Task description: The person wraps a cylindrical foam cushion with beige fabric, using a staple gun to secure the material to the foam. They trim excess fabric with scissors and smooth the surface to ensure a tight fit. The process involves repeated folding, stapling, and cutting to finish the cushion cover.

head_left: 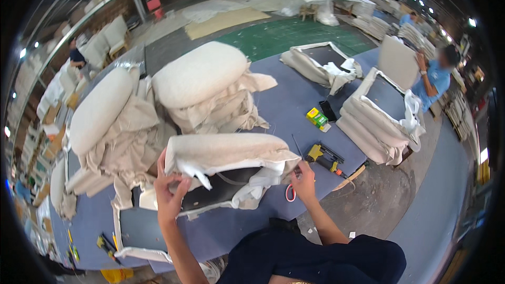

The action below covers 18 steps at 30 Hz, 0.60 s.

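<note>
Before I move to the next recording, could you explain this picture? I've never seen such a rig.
There is no robot, just a person's two bare hands. The single view looks down from a head-worn fisheye camera, so straight edges bend. The left hand holds one end of a beige padded piece; the right hand is at the other end, its grip unclear. On the blue table lie stacked beige cushions, a yellow-and-black tool and a green-and-yellow box.

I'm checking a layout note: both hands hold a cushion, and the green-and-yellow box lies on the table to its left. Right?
No: the head view shows the box to the cushion's right. It does lie on the table, and left hand and right hand both hold the cushion.
</note>
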Each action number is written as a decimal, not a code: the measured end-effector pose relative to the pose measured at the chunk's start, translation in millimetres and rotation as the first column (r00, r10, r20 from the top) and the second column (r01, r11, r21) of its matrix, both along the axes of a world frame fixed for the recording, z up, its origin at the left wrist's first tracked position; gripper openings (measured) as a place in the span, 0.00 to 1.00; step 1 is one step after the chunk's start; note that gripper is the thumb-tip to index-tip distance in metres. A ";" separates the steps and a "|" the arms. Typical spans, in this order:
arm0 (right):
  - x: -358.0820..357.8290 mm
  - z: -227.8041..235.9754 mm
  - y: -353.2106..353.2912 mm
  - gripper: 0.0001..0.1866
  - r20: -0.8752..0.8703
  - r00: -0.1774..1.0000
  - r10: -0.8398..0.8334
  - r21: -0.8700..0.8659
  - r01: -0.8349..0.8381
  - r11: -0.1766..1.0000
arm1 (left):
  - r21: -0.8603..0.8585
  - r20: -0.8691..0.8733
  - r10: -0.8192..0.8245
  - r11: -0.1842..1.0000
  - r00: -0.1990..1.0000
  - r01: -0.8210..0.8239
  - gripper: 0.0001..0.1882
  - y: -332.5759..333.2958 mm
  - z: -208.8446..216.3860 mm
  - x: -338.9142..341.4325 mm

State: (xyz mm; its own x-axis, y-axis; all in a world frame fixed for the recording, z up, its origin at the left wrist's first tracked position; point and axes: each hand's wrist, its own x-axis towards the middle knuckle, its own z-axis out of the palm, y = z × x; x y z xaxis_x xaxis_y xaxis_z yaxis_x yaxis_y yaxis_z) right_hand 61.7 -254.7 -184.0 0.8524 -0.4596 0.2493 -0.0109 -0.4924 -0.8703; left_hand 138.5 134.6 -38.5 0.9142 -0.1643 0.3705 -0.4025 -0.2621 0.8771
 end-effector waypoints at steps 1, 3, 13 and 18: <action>3.5 47.2 16.1 0.17 0.239 0.971 0.019 -0.101 0.006 0.995 | -0.005 0.024 0.009 1.000 1.000 -0.008 0.10 1.6 -13.7 2.5; 8.8 113.6 48.8 0.20 0.515 0.830 0.217 -0.287 -0.072 0.955 | -0.004 0.043 -0.008 1.000 0.999 0.008 0.11 -18.4 -4.4 -1.1; 71.1 149.0 111.3 0.21 0.715 0.502 0.487 -0.637 0.179 0.750 | 0.070 0.186 -0.046 0.997 0.982 0.034 0.11 -82.6 40.9 -31.0; 70.7 164.7 96.7 0.20 0.697 0.499 0.515 -0.667 0.187 0.721 | 0.127 0.190 -0.065 0.991 0.980 0.041 0.08 -85.6 35.6 -25.5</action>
